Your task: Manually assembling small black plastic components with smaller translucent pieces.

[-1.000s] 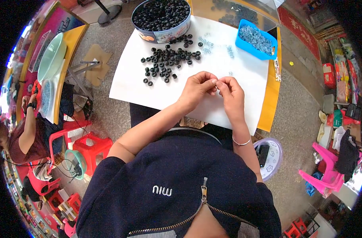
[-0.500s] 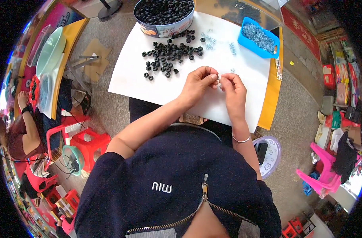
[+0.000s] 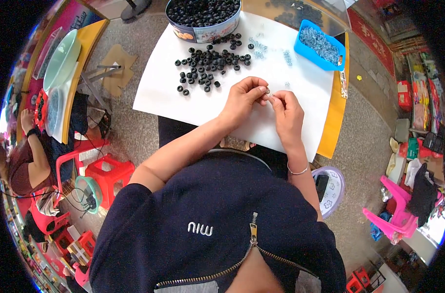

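Over the white sheet [image 3: 159,78], my left hand [image 3: 243,101] pinches a small clear-greyish piece between thumb and forefinger. My right hand [image 3: 289,116] is closed just beside it, thumb and forefinger pressed together near the left fingertips. What the right fingers hold, if anything, is too small to make out. Up and to the left of my hands lie loose black ring-like beads [image 3: 201,67]. Small clear pieces [image 3: 287,57] are scattered on the sheet above my right hand.
A round tub [image 3: 203,34] heaped with black beads stands at the far edge. At the far right is a blue tray [image 3: 325,65] of clear pieces. Red stools [image 3: 110,173] stand at the left, near another person's arm [image 3: 37,151]. A pink chair [image 3: 395,210] is at the right.
My left fingertips have turned slightly upward and apart from the right ones, so the small clear piece shows. The right hand stays nearly in place.
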Demonstrator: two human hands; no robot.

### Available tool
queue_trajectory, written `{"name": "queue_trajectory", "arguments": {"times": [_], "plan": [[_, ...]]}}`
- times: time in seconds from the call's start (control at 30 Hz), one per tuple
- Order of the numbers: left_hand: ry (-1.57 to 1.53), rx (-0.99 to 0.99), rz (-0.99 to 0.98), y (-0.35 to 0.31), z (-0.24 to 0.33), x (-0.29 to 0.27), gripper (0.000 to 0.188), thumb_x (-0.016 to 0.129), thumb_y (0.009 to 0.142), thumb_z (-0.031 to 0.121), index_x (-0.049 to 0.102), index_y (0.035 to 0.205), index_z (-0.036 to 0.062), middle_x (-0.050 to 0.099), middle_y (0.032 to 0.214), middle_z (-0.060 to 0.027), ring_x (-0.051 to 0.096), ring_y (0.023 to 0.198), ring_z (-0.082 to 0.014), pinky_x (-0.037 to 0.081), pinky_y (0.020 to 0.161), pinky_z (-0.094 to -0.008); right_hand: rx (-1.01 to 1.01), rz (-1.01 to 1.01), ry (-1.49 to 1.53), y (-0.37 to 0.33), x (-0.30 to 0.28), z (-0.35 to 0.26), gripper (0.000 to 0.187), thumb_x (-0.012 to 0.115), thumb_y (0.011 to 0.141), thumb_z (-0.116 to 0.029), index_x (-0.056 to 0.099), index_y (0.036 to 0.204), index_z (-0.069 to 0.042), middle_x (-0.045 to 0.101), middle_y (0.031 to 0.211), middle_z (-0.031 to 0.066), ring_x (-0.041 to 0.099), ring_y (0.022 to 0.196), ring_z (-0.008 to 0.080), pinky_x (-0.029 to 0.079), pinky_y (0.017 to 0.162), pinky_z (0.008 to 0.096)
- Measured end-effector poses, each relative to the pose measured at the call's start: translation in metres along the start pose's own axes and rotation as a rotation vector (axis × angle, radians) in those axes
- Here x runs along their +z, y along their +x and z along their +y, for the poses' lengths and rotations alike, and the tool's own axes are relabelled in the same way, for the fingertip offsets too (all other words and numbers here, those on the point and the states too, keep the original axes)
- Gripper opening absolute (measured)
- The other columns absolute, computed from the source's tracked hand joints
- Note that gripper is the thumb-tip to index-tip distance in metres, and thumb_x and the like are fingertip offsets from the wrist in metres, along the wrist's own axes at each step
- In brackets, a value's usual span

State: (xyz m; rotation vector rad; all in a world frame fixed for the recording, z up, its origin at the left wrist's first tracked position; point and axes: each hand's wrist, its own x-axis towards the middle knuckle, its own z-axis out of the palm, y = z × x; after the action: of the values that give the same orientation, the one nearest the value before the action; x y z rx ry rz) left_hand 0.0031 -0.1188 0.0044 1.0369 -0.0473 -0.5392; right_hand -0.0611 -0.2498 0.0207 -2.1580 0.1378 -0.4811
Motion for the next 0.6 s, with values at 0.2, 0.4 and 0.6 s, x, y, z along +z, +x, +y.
{"name": "queue_trajectory", "arguments": {"times": [0.2, 0.4, 0.6], "plan": [[0.011, 0.003, -0.004, 0.000, -0.003, 0.001, 0.011, 0.057, 0.092, 0.004, 0.060, 0.101, -0.0017, 0.062, 0.086, -0.0049, 0.059, 0.073, -0.0109, 0.051, 0.067, -0.0230, 0.094, 0.032, 0.111, -0.001, -0.003, 0.011, 0.010, 0.064, 0.085, -0.007, 0.060, 0.091, -0.001, 0.063, 0.083, 0.0098, 0.059, 0.073, 0.0204, 0.047, 0.068, 0.0307], [0.153, 0.038, -0.001, -0.002, -0.004, 0.004, 0.010, 0.057, 0.091, 0.004, 0.061, 0.099, -0.0017, 0.063, 0.089, -0.0049, 0.061, 0.077, -0.0108, 0.052, 0.070, -0.0234, -0.124, 0.067, -0.226, 0.005, -0.009, 0.021, 0.014, 0.066, 0.079, -0.007, 0.061, 0.091, -0.004, 0.060, 0.085, 0.0097, 0.057, 0.081, 0.0269, 0.042, 0.078, 0.0368], [0.146, -0.008, -0.013, -0.001, -0.002, 0.001, 0.013, 0.059, 0.090, 0.004, 0.061, 0.102, -0.0004, 0.064, 0.094, -0.0059, 0.061, 0.082, -0.0126, 0.053, 0.075, -0.0259, -0.081, 0.099, -0.221, 0.004, -0.012, 0.014, 0.010, 0.063, 0.082, -0.010, 0.061, 0.090, -0.003, 0.059, 0.086, 0.0108, 0.056, 0.081, 0.0295, 0.042, 0.076, 0.0397]]}}
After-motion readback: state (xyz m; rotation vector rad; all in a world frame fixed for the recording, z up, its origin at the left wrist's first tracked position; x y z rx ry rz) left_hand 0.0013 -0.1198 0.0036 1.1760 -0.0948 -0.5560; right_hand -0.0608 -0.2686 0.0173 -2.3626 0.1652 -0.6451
